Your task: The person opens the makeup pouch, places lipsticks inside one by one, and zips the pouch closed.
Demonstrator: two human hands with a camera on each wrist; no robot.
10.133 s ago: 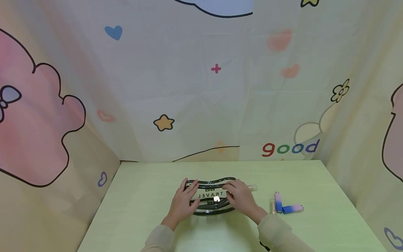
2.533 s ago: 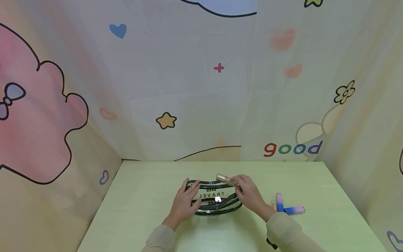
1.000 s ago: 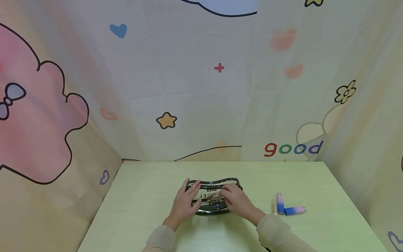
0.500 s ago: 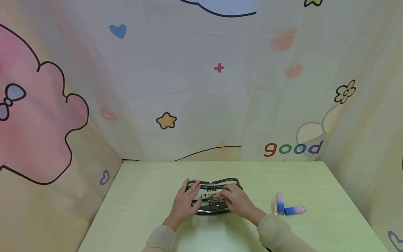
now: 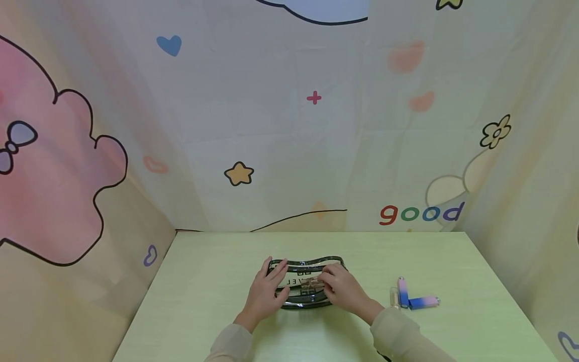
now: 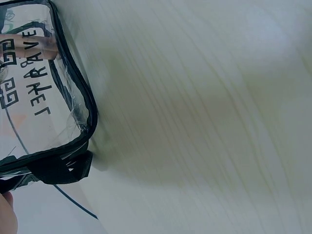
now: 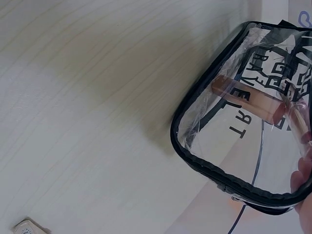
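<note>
Two pink-and-blue sticks (image 5: 402,292) (image 5: 423,302) lie on the table (image 5: 217,281) before a printed curtain (image 5: 271,125).

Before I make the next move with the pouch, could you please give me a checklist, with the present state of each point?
1. Left hand steadies the clear pouch: ok, it rests on the left end.
2. Right hand holds the slim tube: ok, fingers pinch it.
3. Slim tube fully inside: cannot tell, the hand hides part of it.
4. Brownish, box-like item inside: ok, seemingly, seen through clear plastic.
5. Table cleared on the right: not ok, two blue-and-pink sticks and a clear vial lie there.
</note>
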